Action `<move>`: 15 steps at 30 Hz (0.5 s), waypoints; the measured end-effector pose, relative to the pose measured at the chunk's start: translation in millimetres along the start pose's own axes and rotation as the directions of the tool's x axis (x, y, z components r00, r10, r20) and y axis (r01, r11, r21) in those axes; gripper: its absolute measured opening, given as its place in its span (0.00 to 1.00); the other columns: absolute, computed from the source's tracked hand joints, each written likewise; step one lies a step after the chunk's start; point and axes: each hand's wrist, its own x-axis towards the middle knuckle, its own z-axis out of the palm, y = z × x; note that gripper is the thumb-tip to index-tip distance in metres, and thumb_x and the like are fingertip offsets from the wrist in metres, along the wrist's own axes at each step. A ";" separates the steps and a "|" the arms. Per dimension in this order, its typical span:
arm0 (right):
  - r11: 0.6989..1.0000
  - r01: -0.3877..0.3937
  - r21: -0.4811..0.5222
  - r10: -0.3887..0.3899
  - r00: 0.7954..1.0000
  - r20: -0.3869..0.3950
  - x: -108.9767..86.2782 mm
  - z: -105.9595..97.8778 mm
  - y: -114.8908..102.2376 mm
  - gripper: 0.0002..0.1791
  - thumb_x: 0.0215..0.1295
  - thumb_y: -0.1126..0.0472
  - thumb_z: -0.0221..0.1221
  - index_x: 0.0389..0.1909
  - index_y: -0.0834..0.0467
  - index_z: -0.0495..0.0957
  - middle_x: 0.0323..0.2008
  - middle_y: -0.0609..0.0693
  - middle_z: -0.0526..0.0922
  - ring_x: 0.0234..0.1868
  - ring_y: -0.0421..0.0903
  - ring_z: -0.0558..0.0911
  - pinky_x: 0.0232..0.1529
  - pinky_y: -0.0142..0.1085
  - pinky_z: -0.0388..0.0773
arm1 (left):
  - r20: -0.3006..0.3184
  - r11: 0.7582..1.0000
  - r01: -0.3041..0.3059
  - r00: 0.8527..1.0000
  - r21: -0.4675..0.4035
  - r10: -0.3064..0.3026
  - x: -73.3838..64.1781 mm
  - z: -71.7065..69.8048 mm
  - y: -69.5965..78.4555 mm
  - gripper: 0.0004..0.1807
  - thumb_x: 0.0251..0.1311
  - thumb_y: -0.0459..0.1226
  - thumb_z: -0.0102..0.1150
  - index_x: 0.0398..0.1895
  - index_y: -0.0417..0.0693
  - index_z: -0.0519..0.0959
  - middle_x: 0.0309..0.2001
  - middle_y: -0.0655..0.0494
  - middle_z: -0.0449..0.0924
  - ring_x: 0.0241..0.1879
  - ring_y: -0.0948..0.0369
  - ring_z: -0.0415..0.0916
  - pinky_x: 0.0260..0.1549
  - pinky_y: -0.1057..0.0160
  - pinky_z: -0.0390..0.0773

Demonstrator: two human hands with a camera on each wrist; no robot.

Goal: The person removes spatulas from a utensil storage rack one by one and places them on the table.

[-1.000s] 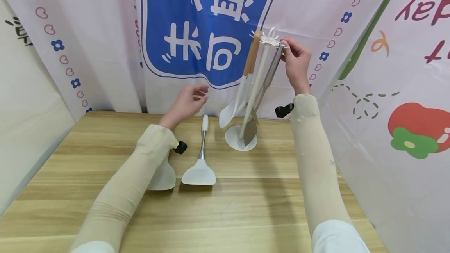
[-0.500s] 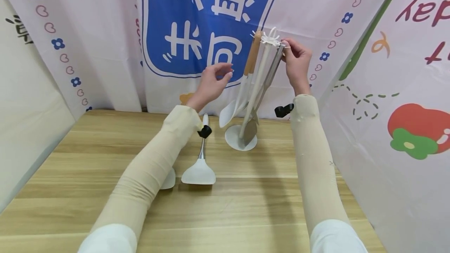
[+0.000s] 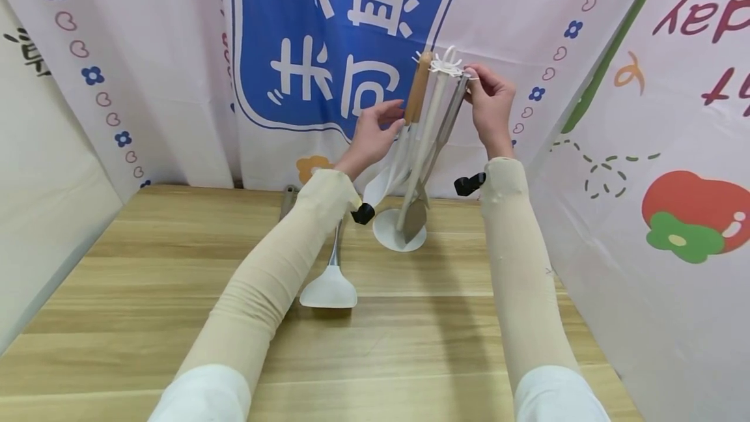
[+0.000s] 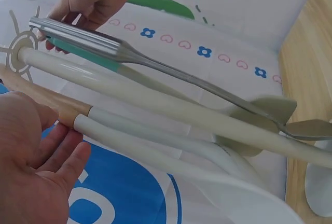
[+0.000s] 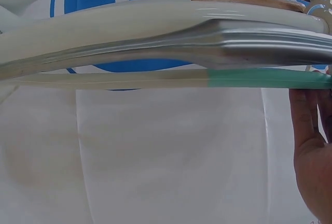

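Left hand point(image 3: 376, 135) has just come up to the rack point(image 3: 385, 230), right beside the 2 wooden handles point(image 3: 418, 91). Half a second ago it was a bit further left of them. Its fingers are loose and slightly bent, not closed around anything. From the wrist view the fingertips look like they touch the nearer handle, though I can't swear there's any pressure.

Meanwhile the right hand point(image 3: 492, 103) hasn't budged from the other side of the rack's top. As far as I can tell it's pinching the green handle point(image 5: 264, 79) up near the hooks point(image 3: 446, 67), just behind the silver handle point(image 4: 85, 38). Thumb contact is mostly hidden, so take that with some salt.

So now it's 2 hands on the same rack, 1 on each side of the pole. My read: the work is up at the hooks, and the left hand is placed to steady things, but that's a guess.

Down on the table point(image 3: 117, 318), the white turner point(image 3: 329, 290) lies left of the rack's base and closer to the person, untouched. Further left of the rack, a grey handle point(image 3: 288, 199) pokes out past the left sleeve point(image 3: 263, 279), which now covers the rest of it.
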 end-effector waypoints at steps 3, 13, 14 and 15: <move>1.000 0.002 -0.002 -0.002 1.000 -0.001 0.8 -0.2 0.6 0.16 0.69 0.59 0.62 0.49 0.67 0.85 0.39 0.48 0.86 0.39 0.42 0.83 0.47 0.30 0.85 | -0.012 1.000 -0.001 1.000 -0.020 0.001 1.2 3.3 3.3 0.22 0.73 0.31 0.56 0.68 0.38 0.73 0.58 0.43 0.81 0.59 0.54 0.78 0.61 0.63 0.77; 1.000 -0.013 -0.004 0.013 1.000 0.005 -3.3 0.0 -6.6 0.14 0.70 0.61 0.61 0.48 0.66 0.86 0.38 0.47 0.87 0.38 0.40 0.84 0.46 0.29 0.85 | -0.047 0.996 0.022 0.999 -0.085 -0.026 12.6 15.1 10.7 0.22 0.71 0.34 0.60 0.66 0.41 0.75 0.59 0.45 0.80 0.57 0.55 0.79 0.57 0.65 0.80; 1.000 -0.010 -0.002 0.010 1.000 0.005 -4.4 0.4 -8.4 0.14 0.70 0.61 0.61 0.48 0.67 0.85 0.37 0.47 0.87 0.37 0.40 0.84 0.46 0.29 0.85 | -0.046 0.996 0.027 0.998 -0.082 -0.031 13.3 16.1 11.7 0.22 0.70 0.34 0.61 0.66 0.41 0.75 0.59 0.46 0.80 0.56 0.56 0.79 0.56 0.65 0.80; 1.000 -0.007 0.002 0.007 1.000 0.006 -5.2 0.7 -9.8 0.13 0.70 0.62 0.61 0.48 0.67 0.85 0.37 0.47 0.87 0.37 0.40 0.84 0.46 0.29 0.85 | -0.045 0.997 0.027 0.999 -0.076 -0.031 14.1 17.1 12.5 0.22 0.70 0.34 0.61 0.66 0.41 0.75 0.59 0.45 0.80 0.56 0.56 0.79 0.56 0.65 0.80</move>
